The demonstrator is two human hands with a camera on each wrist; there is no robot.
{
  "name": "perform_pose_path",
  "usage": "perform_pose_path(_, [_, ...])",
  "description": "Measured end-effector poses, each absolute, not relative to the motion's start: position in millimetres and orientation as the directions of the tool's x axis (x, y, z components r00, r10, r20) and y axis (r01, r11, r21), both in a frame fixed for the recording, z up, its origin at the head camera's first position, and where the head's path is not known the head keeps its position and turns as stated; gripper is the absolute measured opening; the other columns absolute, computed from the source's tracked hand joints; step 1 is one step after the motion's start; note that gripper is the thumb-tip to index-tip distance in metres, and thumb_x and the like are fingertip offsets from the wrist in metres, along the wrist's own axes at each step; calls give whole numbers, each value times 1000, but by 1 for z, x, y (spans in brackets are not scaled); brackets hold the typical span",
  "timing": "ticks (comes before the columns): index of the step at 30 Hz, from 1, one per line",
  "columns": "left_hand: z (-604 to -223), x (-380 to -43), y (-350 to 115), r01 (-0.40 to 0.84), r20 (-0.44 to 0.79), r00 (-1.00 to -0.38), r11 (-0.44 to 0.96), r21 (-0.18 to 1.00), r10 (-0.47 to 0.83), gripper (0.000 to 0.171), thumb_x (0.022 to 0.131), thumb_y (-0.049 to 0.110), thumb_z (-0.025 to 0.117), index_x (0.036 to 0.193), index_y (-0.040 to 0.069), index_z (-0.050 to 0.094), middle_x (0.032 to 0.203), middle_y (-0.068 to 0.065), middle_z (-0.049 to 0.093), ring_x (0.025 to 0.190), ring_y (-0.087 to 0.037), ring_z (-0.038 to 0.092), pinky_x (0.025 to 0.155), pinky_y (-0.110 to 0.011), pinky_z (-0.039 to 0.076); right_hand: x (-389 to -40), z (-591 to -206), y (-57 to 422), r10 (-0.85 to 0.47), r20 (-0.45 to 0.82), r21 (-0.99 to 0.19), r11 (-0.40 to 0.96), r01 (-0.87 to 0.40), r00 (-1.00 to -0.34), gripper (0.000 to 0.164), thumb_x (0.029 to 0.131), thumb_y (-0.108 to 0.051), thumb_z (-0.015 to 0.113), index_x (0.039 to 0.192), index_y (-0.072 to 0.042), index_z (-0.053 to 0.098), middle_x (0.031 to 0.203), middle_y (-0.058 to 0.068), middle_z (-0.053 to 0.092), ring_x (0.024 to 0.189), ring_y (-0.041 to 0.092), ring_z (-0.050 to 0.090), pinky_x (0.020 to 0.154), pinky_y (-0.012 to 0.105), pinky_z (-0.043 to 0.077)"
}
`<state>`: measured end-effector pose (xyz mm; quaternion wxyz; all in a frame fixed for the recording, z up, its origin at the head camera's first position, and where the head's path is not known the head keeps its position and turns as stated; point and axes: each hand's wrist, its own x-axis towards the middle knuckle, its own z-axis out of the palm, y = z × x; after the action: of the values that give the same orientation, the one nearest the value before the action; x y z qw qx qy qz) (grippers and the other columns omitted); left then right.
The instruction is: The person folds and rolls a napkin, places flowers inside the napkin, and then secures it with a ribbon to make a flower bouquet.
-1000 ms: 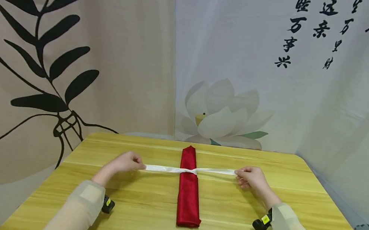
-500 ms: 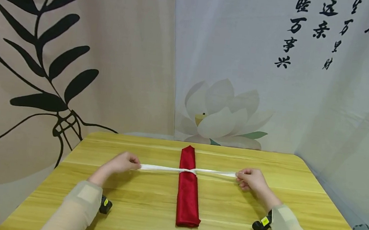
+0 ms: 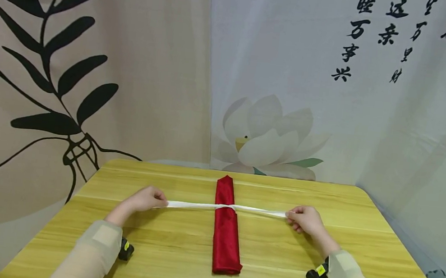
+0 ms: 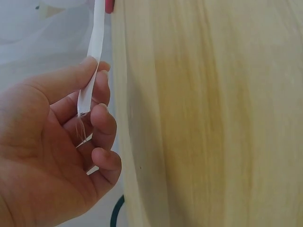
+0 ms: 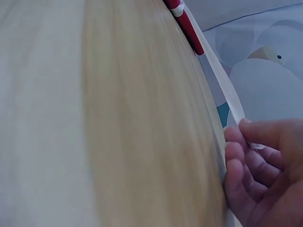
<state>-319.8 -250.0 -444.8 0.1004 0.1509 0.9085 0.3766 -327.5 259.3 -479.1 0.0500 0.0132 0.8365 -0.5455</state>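
Observation:
A long folded bundle of shiny red cloth (image 3: 226, 239) lies lengthwise on the table, pointing away from me. Around its upper part runs a white ribbon (image 3: 191, 205), crossed over itself on top and stretched out to both sides. My left hand (image 3: 145, 199) pinches the left end between thumb and forefinger; in the left wrist view the frayed tip of the ribbon (image 4: 85, 101) hangs below the thumb. On the other side my right hand (image 3: 307, 220) pinches the right end, and the right wrist view shows that ribbon (image 5: 222, 78) running taut to the red bundle (image 5: 191, 35).
The light wooden table (image 3: 282, 272) has rounded far corners. Behind it hangs a cloth backdrop (image 3: 166, 60) printed with dark leaves, a pale lotus and black characters. Small black cameras sit on both wrists.
My left hand has drawn a little to the left and the right hand slightly right and nearer. The crossing on the bundle looks narrower, and the bundle has shifted slightly left in view.

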Motion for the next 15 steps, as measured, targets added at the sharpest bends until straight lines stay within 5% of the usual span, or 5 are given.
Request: perform_pose_path(15, [-434, -318, -254, 183, -82, -936, 674, 716, 341, 17, 95, 15, 62, 90, -1, 66, 74, -10, 58, 57, -13, 40, 51, -28, 35, -331, -468, 264, -59, -59, -883, 469, 25, -997, 18, 93, -11, 63, 92, 7, 65, 71, 10, 65, 52, 14, 54, 45, 25, 46])
